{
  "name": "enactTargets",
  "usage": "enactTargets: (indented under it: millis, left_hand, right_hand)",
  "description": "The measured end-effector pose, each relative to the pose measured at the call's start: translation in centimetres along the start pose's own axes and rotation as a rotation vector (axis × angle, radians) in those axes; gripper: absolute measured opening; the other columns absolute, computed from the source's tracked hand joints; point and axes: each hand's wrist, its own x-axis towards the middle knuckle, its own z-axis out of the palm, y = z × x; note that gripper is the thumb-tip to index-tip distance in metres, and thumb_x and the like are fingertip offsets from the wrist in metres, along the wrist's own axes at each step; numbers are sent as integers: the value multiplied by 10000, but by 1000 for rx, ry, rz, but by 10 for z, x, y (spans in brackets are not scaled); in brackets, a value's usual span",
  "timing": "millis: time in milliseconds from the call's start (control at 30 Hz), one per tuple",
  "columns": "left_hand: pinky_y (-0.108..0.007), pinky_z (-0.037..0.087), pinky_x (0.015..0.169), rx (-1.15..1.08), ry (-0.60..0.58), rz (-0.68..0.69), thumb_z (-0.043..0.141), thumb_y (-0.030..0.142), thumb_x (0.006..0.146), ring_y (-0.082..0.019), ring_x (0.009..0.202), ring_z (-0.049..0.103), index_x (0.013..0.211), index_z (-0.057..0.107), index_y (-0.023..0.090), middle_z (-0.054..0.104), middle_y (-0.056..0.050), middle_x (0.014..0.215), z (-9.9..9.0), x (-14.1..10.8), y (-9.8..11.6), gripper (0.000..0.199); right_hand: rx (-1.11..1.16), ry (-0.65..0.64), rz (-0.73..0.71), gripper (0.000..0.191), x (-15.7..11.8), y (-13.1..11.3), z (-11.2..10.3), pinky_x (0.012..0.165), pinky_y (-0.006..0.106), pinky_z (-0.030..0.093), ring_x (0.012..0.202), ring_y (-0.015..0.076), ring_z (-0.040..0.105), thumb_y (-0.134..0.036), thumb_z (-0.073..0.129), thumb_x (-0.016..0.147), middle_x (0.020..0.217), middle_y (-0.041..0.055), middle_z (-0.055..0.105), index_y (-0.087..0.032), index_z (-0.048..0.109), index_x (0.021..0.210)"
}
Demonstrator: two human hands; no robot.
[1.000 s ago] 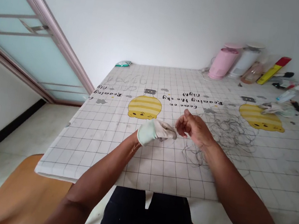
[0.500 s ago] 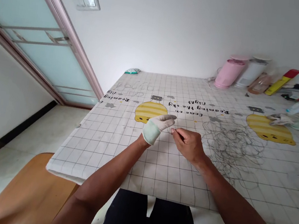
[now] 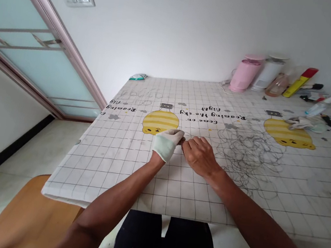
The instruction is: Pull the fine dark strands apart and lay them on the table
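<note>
My left hand (image 3: 168, 140), in a pale work glove with a mint-green cuff, is closed in a pinch above the checked tablecloth (image 3: 121, 167). Touching or almost touching its fingertips is my bare right hand (image 3: 198, 155), its fingers curled in. A thin strand seems to run between the two sets of fingers, mostly hidden by them. To the right of my right hand lies a loose, spread-out tangle of thin dark strands (image 3: 247, 157); whether it is wire or thread I cannot tell.
Along the wall stand a pink cylinder-shaped device (image 3: 245, 74), a white one (image 3: 269, 75), a bottle (image 3: 278, 85) and a yellow can with a red cap (image 3: 298, 84). A crumpled glove (image 3: 307, 123) lies at the right. A green-and-white packet (image 3: 138, 77) sits at the far left corner.
My left fingers, stretched out before, have closed into a pinch. My right hand has moved left, its back turned up, to meet them. The whole view has shifted slightly.
</note>
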Motion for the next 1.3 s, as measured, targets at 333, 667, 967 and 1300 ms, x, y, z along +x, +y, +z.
enactTargets:
  millis: [333,667,967,1300]
  left_hand:
    - [-244,540,685,0,-28,-25,668,342,822,-147,689,670,779,765,181,741,-34,723,-13,9,3,193]
    - [-270,467,712,431,-229,153,596,408,884,-167,731,644,719,761,244,699,23,658,-20,-3,13,285]
    - [-247,452,659,490,-273,179,584,346,885,-140,718,648,737,750,240,722,26,713,-24,-1,6,246]
    - [-266,545,687,136,-120,-1,652,317,833,-161,684,682,753,764,184,753,-43,720,-18,3,11,192]
  right_hand:
    - [415,228,393,127,3,37,-13,713,356,517,815,208,631,-184,562,1013,870,68,689,-196,685,989]
    - [355,-14,72,255,0,81,-13,1216,589,344,1420,289,499,-211,579,1029,1403,59,665,-273,698,1246]
    - [400,-72,29,313,-5,81,-8,909,420,505,860,208,596,-192,512,1057,820,51,672,-204,725,828]
    - [609,-2,457,340,-4,74,-13,935,454,535,1091,281,668,-414,627,1010,1140,115,749,-207,683,1273]
